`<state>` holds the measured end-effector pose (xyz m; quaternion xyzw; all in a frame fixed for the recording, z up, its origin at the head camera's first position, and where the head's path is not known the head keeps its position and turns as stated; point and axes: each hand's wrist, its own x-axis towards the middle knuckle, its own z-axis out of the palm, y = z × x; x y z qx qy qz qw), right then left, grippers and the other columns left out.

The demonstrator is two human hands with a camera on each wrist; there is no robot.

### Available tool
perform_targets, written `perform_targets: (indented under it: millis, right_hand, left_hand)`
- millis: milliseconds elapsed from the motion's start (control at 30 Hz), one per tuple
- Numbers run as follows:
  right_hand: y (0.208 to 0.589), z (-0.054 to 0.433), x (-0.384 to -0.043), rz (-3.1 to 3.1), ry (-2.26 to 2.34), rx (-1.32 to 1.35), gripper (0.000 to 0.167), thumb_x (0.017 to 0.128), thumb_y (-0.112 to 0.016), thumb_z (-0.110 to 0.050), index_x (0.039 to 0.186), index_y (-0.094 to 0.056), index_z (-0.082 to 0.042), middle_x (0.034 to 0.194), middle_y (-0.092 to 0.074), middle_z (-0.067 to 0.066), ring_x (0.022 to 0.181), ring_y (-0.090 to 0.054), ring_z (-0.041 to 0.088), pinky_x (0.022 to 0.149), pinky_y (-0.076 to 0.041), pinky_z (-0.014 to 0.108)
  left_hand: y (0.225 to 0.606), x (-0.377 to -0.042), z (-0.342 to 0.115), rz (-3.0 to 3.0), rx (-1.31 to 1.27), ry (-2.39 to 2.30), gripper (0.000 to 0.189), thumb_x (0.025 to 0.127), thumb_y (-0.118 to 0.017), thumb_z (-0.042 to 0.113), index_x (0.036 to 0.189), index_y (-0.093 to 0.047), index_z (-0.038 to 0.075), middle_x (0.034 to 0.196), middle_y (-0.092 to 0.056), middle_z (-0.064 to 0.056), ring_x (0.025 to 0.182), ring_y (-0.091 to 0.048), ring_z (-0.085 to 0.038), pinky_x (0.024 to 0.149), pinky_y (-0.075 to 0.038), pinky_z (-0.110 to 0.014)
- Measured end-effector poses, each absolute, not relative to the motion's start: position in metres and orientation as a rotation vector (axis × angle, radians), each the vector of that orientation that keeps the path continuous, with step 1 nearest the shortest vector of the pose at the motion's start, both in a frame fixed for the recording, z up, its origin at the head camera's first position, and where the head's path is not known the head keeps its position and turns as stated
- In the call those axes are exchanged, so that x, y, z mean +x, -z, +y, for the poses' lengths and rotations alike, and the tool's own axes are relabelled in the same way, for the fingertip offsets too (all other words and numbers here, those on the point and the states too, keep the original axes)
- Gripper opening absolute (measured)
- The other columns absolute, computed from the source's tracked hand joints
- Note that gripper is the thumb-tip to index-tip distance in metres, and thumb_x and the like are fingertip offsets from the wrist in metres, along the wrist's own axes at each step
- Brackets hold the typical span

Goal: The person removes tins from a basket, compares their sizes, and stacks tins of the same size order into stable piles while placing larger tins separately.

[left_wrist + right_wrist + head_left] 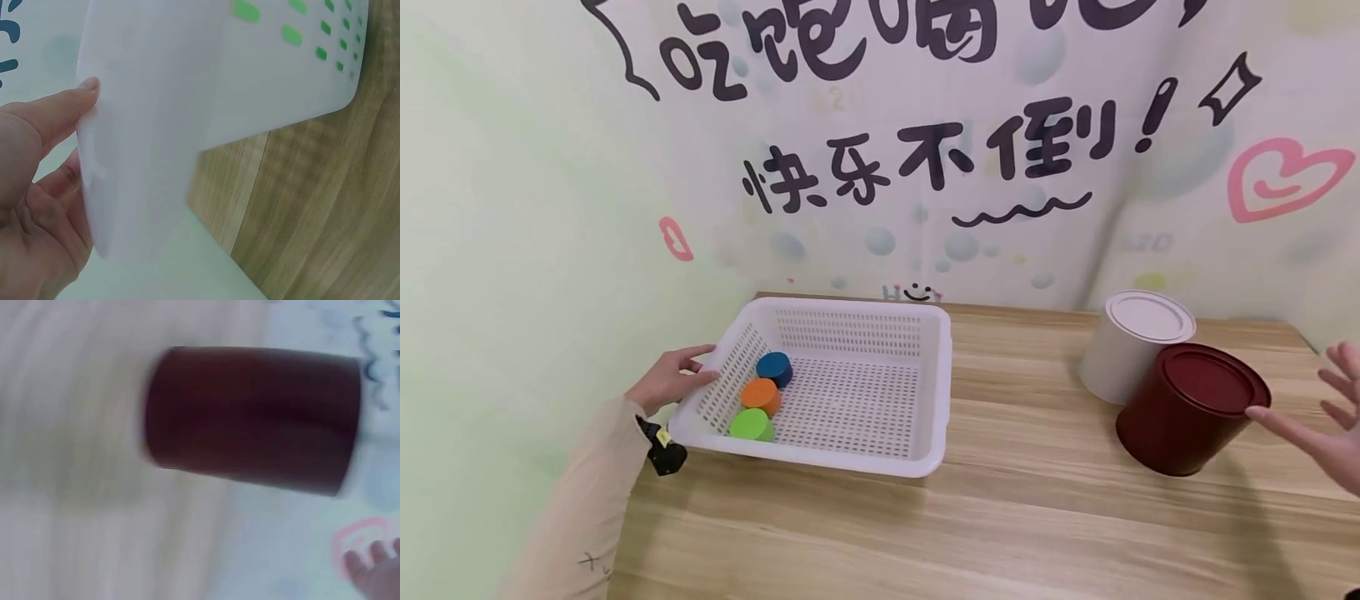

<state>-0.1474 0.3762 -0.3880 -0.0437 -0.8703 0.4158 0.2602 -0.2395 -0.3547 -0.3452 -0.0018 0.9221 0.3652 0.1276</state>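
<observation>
At the left, a white plastic basket (880, 462) with perforated walls and floor sits on the table. Inside it, along its left wall, lie a blue round block (774, 369), an orange one (762, 397) and a green one (752, 425). My left hand (673, 377) pinches the basket's left rim, the thumb (87, 94) on one side and the fingers on the other. To the right stands a dark red lidded can (1187, 412). Beside its right edge is my right hand (1333, 429), fingers spread and holding nothing, partly out of the head view.
A white lidded can (1135, 346) stands just behind the red one and overlaps it in the head view. The wooden table (1000, 533) meets a printed wall cloth (880, 167) at the back. A pale green wall (512, 250) rises on the left.
</observation>
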Motion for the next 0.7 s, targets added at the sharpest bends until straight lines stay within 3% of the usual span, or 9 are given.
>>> perform_targets:
  millis: [200, 433, 600, 700]
  right_hand:
    - [0.344, 0.34, -0.139, -2.382, -1.054, 0.057, 0.084, 0.07, -0.071, 0.001, 0.139, -0.028, -0.02, 0.14, -0.026, -0.012, 0.114, -0.026, -0.01, 0.085, -0.021, 0.001]
    - [0.313, 0.272, -0.148, -2.516, -1.218, 0.469, 0.068, 0.07, -0.07, 0.005, 0.127, -0.043, -0.021, 0.112, -0.042, -0.026, 0.092, -0.044, -0.017, 0.068, -0.039, 0.003]
    - [0.301, 0.229, -0.164, -2.552, -1.246, 0.756, 0.056, 0.073, -0.068, 0.003, 0.123, -0.046, -0.007, 0.116, -0.045, -0.022, 0.093, -0.05, -0.01, 0.071, -0.043, 0.01]
    - [0.29, 0.203, -0.175, -2.567, -1.28, 0.859, 0.049, 0.076, -0.067, 0.0, 0.12, -0.047, 0.001, 0.117, -0.051, -0.005, 0.093, -0.053, -0.005, 0.071, -0.046, 0.015]
  left_hand:
    - [0.343, -0.239, -0.353, 2.682, 0.009, -1.063, 0.063, 0.089, -0.053, 0.02, 0.137, -0.022, -0.004, 0.1, -0.045, -0.021, 0.074, -0.055, -0.019, 0.064, -0.048, -0.029]
    - [0.345, -0.24, -0.356, 2.679, -0.022, -1.068, 0.062, 0.089, -0.053, 0.021, 0.138, -0.022, -0.002, 0.101, -0.044, -0.021, 0.074, -0.055, -0.02, 0.065, -0.048, -0.028]
    - [0.348, -0.241, -0.357, 2.663, -0.034, -1.091, 0.063, 0.089, -0.054, 0.022, 0.138, -0.022, -0.001, 0.103, -0.044, -0.021, 0.075, -0.055, -0.02, 0.066, -0.049, -0.029]
    - [0.347, -0.241, -0.357, 2.67, -0.039, -1.091, 0.063, 0.088, -0.054, 0.022, 0.138, -0.022, -0.001, 0.102, -0.044, -0.021, 0.075, -0.055, -0.02, 0.066, -0.049, -0.029]
